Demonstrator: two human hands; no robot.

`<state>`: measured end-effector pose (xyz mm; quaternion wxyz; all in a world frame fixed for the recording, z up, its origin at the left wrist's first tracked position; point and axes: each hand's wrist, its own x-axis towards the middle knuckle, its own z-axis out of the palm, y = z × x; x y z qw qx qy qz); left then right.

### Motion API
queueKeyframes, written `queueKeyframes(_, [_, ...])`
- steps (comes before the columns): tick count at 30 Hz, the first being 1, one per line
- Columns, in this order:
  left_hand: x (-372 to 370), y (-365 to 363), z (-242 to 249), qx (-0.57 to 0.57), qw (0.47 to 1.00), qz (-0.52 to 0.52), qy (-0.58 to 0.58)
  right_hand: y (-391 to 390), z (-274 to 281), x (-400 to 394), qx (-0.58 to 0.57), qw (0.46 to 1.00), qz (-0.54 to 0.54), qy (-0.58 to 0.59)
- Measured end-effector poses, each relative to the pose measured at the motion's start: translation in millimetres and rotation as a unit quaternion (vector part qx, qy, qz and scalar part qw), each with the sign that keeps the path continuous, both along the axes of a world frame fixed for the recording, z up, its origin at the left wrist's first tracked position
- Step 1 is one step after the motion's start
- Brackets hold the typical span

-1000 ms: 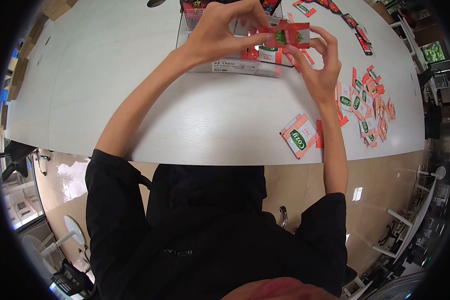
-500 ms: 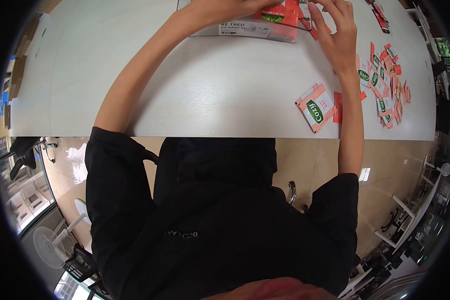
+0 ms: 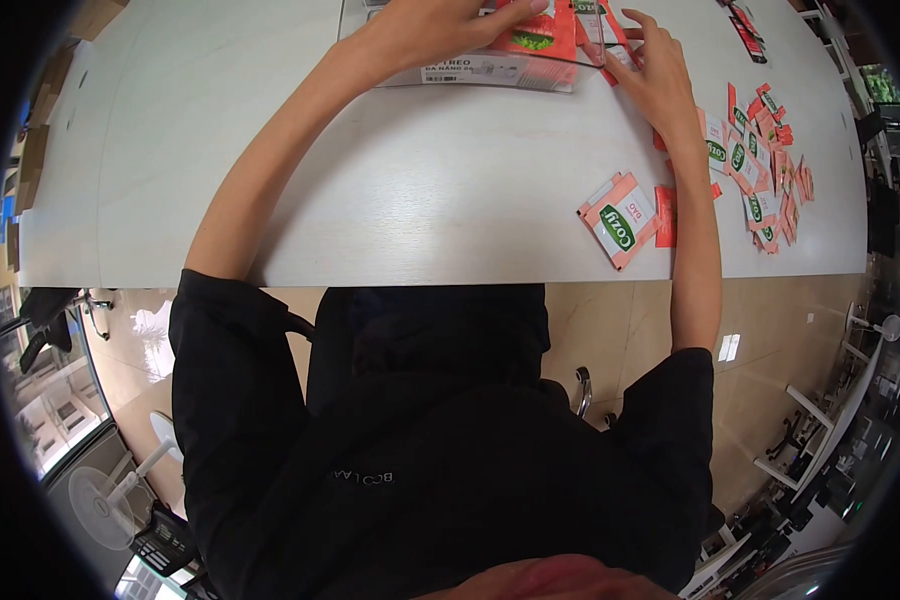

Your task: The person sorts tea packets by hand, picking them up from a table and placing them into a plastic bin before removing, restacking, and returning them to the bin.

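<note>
Right hand (image 3: 662, 85) lets go, fingers apart — left hand (image 3: 425, 32) alone touches the red packet (image 3: 550, 38) at the box (image 3: 542, 76), top centre, pinch unclear.

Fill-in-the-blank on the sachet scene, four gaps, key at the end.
1. The bare left hand is over a flat, green-printed sachet, mainly ____, in the clear plastic box.
2. The green oval on the square pink-and-white sachets near the table's white front edge reads ____.
3. In the picture, the scattered pink-and-white pile lies to the bare right hand's ____.
4. The short fabric sleeves are ____.

Missing: red; Cozy; right; black.
</note>
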<state>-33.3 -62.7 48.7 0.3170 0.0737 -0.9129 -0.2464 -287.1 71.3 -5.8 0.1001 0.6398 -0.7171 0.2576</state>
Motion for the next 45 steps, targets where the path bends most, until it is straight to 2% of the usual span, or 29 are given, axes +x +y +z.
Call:
queueKeyframes(2, [-1.0, -1.9, -0.2, 0.019, 1.0, -0.005, 0.001, 2.9, 9.3, 3.3, 0.062, 0.996, -0.032, -0.051])
queueKeyframes(3, [-2.9, -3.8, -1.5, -0.01, 0.999, -0.006, 0.033, 5.3, 14.4, 4.3, 0.061, 0.996, -0.031, -0.051])
queueKeyframes(5, [-3.5, -6.3, -4.4, -0.041, 0.997, -0.008, 0.065, 9.5, 22.2, 3.0, 0.117, 0.977, -0.051, -0.169])
queueKeyframes(7, [-2.0, -5.5, -3.9, 0.005, 0.999, 0.006, 0.037, 11.2, 21.4, -9.1, 0.116, 0.981, -0.052, -0.144])
queueKeyframes(9, [-2.0, -8.3, -7.8, 0.0, 0.999, 0.015, 0.032, 13.9, 20.2, -19.2, 0.115, 0.985, -0.053, -0.119])
queueKeyframes(11, [-2.9, -11.6, -13.1, -0.007, 0.999, 0.025, 0.028, 15.4, 20.0, -25.5, 0.086, 0.99, -0.075, -0.081])
queueKeyframes(14, [-1.9, -13.6, -14.9, -0.01, 0.999, 0.043, 0.026, 18.8, 35.0, -17.8, 0.076, 0.986, -0.121, -0.085])
queueKeyframes(15, [0.4, -10.6, -10.7, 0.003, 0.999, 0.042, -0.007, 19.2, 39.2, -16.0, 0.075, 0.986, -0.12, -0.084])
queueKeyframes(17, [2.7, -6.1, -5.8, 0.014, 0.998, 0.042, -0.039, 18.8, 45.2, -13.8, 0.003, 0.987, -0.133, -0.092])
queueKeyframes(21, [2.1, -3.9, -3.3, 0.014, 0.997, 0.063, -0.042, 14.7, 47.4, -10.8, -0.059, 0.982, -0.129, -0.122])
queueKeyframes(23, [2.0, -3.6, -2.8, 0.014, 0.996, 0.07, -0.05, 13.0, 48.0, -2.5, -0.153, 0.973, -0.041, -0.168])
queueKeyframes(24, [2.3, -2.5, -2.0, 0.018, 0.997, 0.062, -0.041, 10.7, 47.3, 2.4, -0.154, 0.973, -0.04, -0.166])
queueKeyframes(26, [1.1, -3.0, -2.3, 0.021, 0.998, 0.055, -0.03, 5.4, 45.3, 15.8, -0.239, 0.919, 0.14, -0.282])
queueKeyframes(31, [-1.4, -3.9, -0.6, -0.011, 0.999, -0.002, 0.035, 7.4, 40.8, 42.4, -0.172, 0.892, 0.214, -0.358])
queueKeyframes(32, [-0.5, -3.9, -0.2, -0.011, 0.999, -0.001, 0.035, 8.0, 41.6, 44.4, -0.172, 0.892, 0.215, -0.358])
queueKeyframes(34, [1.3, -4.6, 1.0, 0.095, 0.995, -0.008, 0.023, 9.2, 43.8, 47.6, -0.152, 0.959, 0.162, -0.178])
queueKeyframes(36, [1.7, -2.8, 1.5, 0.08, 0.996, 0.003, 0.025, 7.5, 43.0, 49.2, -0.164, 0.955, 0.158, -0.191])
queueKeyframes(38, [0.3, -1.6, 1.2, 0.067, 0.997, 0.013, 0.027, 6.1, 42.9, 45.6, -0.162, 0.963, 0.164, -0.141])
queueKeyframes(41, [-0.9, -1.0, 0.0, 0.037, 0.998, 0.043, 0.028, 7.2, 44.4, 45.8, -0.146, 0.969, 0.141, -0.141])
queueKeyframes(44, [-0.4, -1.3, -1.4, 0.071, 0.996, 0.047, 0.017, 5.1, 42.5, 45.6, -0.145, 0.971, 0.146, -0.124])
queueKeyframes(45, [-0.7, -1.2, -2.1, 0.128, 0.99, 0.009, 0.064, 5.4, 42.6, 46.3, -0.146, 0.971, 0.146, -0.124])
